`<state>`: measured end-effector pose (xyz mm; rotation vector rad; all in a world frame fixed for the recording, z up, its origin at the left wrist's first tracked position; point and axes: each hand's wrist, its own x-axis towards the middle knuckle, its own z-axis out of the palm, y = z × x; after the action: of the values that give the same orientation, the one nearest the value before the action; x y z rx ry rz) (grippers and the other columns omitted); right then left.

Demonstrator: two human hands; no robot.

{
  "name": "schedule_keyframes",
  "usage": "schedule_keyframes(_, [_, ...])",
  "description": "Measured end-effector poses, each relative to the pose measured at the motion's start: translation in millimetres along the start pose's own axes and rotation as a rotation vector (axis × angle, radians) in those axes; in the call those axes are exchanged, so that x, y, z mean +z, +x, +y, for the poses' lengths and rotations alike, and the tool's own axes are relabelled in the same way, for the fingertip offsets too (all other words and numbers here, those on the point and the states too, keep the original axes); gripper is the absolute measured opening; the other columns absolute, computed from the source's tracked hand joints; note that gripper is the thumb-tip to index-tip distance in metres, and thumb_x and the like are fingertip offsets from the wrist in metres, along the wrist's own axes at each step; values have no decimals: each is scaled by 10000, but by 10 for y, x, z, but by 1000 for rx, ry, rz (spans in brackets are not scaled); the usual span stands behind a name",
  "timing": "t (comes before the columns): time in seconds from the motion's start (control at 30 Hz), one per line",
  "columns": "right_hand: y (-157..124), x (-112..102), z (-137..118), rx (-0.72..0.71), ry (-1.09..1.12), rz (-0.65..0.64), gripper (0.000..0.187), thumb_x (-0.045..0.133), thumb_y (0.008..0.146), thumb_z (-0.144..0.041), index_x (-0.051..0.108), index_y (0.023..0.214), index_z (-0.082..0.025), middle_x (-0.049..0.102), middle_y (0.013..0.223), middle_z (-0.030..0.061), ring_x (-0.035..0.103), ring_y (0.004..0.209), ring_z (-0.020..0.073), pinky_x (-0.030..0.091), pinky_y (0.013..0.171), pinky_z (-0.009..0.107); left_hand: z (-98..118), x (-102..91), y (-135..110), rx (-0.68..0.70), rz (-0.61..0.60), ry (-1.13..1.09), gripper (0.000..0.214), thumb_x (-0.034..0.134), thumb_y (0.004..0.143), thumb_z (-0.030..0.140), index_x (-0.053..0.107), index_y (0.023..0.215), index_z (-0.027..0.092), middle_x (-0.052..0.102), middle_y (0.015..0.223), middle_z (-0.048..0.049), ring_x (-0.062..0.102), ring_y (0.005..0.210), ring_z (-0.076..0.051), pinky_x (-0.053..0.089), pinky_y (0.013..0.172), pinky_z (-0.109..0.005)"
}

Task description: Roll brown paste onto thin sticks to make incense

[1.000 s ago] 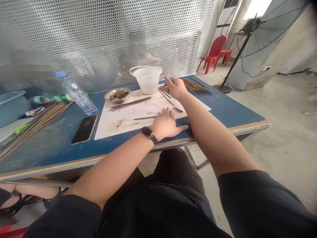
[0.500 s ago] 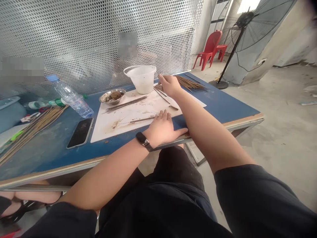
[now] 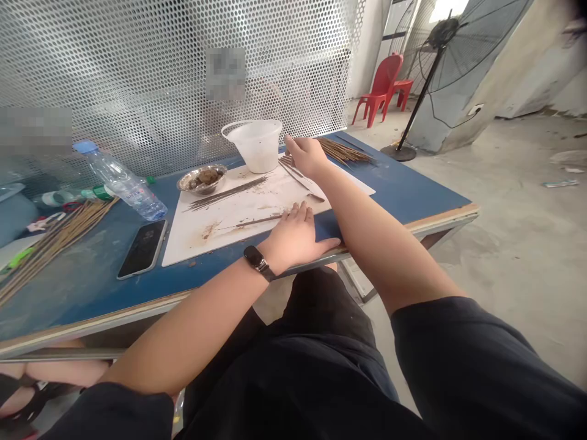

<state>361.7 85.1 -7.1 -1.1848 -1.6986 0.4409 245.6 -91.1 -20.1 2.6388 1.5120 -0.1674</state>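
My left hand point(image 3: 296, 235) lies flat and open on the near edge of a white board point(image 3: 238, 211), fingers beside a single thin stick point(image 3: 257, 221). My right hand point(image 3: 306, 156) reaches across to the board's far right, fingers curled down over a pile of brown sticks point(image 3: 342, 151); what it grips is hidden. A white plastic tub point(image 3: 255, 144) stands just left of that hand. A row of dark sticks point(image 3: 227, 192) lies on the board.
A small metal bowl point(image 3: 202, 178) of brown paste, a water bottle point(image 3: 120, 182), a black phone point(image 3: 142, 247) and a bundle of long sticks point(image 3: 50, 238) sit on the blue table point(image 3: 403, 195). Perforated metal screen behind. A standing fan point(image 3: 440, 55) and red chairs point(image 3: 383, 88) at right.
The view has drifted, so everything sits slightly lower-left in frame. Both hands keep their places on the board; my right hand stays at the stick pile.
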Motion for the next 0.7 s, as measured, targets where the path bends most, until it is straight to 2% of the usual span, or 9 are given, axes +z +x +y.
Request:
schedule_keyframes(0.1, [8,16,18,-3,-6,-3,518,445,1049,-658,522,728,-259,530,634,33,596,797,251,451,835,395,-7,-5,108,-10,12,7,1076,314,992,769,229,1665,-66,149,1768,-274,125,1654,-390,169,1323,-489])
schedule_keyframes(0.23, [4,48,52,-8,-30,-14,526,423,1059,-640,491,699,-263,514,616,28,575,764,246,452,833,391,-131,-51,414,-24,17,-12,1069,371,958,785,284,1654,-21,217,1760,-262,193,1639,-397,234,1297,-503])
schedule_keyframes(0.3, [1,58,58,-11,-39,-18,526,418,1061,-634,478,691,-264,517,612,25,565,752,240,452,826,385,-172,-72,469,-15,4,-16,1050,404,953,768,283,1657,-3,223,1762,-254,209,1636,-390,246,1292,-493])
schedule_keyframes(0.43, [-1,56,42,-5,-20,-15,522,440,1058,-626,463,682,-265,525,630,28,558,745,234,448,821,383,-112,-76,264,31,4,14,896,396,1020,622,297,1651,-6,246,1758,-245,257,1627,-356,265,1286,-447])
schedule_keyframes(0.57, [-5,55,23,0,1,-13,518,424,1062,-630,480,698,-265,535,633,34,561,747,236,455,820,390,10,-52,36,34,-6,27,884,380,1046,579,252,1657,-46,208,1758,-268,202,1641,-369,243,1295,-436])
schedule_keyframes(0.7, [-25,56,5,4,-10,-28,515,430,1056,-641,494,714,-262,529,619,36,572,748,245,462,814,396,0,-35,164,12,3,13,907,361,1039,629,259,1663,-22,208,1762,-259,197,1642,-374,240,1298,-472])
